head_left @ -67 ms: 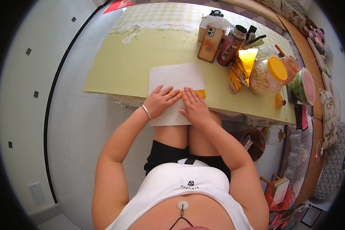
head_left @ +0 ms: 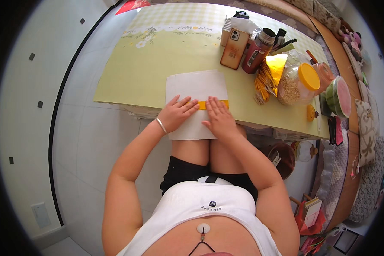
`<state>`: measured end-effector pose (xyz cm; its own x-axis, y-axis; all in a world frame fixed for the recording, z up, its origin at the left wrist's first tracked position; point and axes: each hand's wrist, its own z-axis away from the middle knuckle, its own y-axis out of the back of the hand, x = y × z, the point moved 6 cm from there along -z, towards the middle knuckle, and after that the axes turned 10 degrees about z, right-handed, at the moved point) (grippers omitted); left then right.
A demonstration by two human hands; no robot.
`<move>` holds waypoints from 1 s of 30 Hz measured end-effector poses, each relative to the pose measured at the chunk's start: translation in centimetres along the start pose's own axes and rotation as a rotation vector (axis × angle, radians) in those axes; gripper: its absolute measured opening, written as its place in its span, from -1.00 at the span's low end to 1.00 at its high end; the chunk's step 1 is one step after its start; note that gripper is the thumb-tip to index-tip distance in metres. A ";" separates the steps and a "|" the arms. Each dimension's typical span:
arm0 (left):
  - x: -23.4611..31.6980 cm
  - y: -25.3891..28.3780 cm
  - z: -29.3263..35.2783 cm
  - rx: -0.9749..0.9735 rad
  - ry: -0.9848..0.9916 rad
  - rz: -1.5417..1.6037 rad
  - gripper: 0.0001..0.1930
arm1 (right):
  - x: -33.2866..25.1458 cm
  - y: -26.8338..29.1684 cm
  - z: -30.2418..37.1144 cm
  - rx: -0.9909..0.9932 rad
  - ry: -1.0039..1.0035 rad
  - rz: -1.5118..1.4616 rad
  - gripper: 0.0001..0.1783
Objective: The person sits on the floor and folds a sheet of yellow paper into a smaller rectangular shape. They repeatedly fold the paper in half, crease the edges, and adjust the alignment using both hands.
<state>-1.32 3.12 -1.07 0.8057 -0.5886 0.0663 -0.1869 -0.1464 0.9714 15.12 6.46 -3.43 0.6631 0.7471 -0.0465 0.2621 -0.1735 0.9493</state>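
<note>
Plainly, the weak spot is the thin white rectangular paper (head_left: 195,83), lying under both hands and reaching beyond the fingertips: nearer than the fingers, it overhangs the pale-green covered table (head_left: 134,81), so pressing there could crease it or drag it lapward. The left hand (head_left: 175,113) rests flat, its fingers straight and holding nothing, tips at the near-left of the shiny golden-yellow strip (head_left: 202,105). The right hand (head_left: 221,120) is likewise flattened, its extended fingers lying across that strip, gripping nothing. Uneven pressure between the two sets of fingers could skew the strip or wrinkle it; its end right of the right fingers, uncovered, might lift. Whether it is stuck down, I cannot tell.
</note>
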 end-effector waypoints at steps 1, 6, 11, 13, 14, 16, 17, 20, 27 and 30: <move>-0.4 -0.1 0.9 0.002 0.043 -0.013 -0.52 | 1.3 0.0 0.6 0.001 -0.015 0.022 -0.20; -1.6 -0.3 5.7 0.019 0.172 -0.120 -0.49 | 4.3 1.4 1.3 -0.008 0.019 0.121 -0.36; -0.5 3.3 1.5 0.169 0.282 0.114 -0.66 | 3.2 2.5 -1.1 -0.001 0.089 0.231 -0.66; 0.0 4.5 -1.0 0.010 0.320 0.209 -0.69 | 2.5 3.2 -1.9 -0.092 0.141 0.260 -0.75; 0.1 4.6 -2.0 -0.067 0.338 0.258 -0.71 | 2.4 3.1 -2.2 -0.129 0.145 0.271 -0.78; -0.4 3.7 -3.2 -0.121 0.359 0.520 -0.72 | 2.1 2.7 -2.5 -0.202 0.154 0.292 -0.82; -0.2 3.4 -3.8 -0.190 0.417 0.666 -0.72 | 2.3 2.6 -2.6 -0.175 0.147 0.294 -0.83; 2.0 3.6 -5.6 -0.258 0.460 0.482 -0.80 | 2.8 2.5 -2.4 -0.084 0.141 0.304 -0.85; 2.8 1.2 -5.3 0.177 0.317 0.134 -0.95 | 1.2 7.3 -0.9 0.092 0.091 -0.027 -0.64; 0.9 3.5 -3.5 0.477 0.225 0.502 -0.94 | 3.3 8.2 -0.1 0.109 0.026 -0.163 -0.40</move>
<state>0.74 4.87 3.15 0.6451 -0.5056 0.5729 -0.7477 -0.2631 0.6097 19.40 7.50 4.26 0.5878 0.7869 -0.1876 0.4400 -0.1164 0.8904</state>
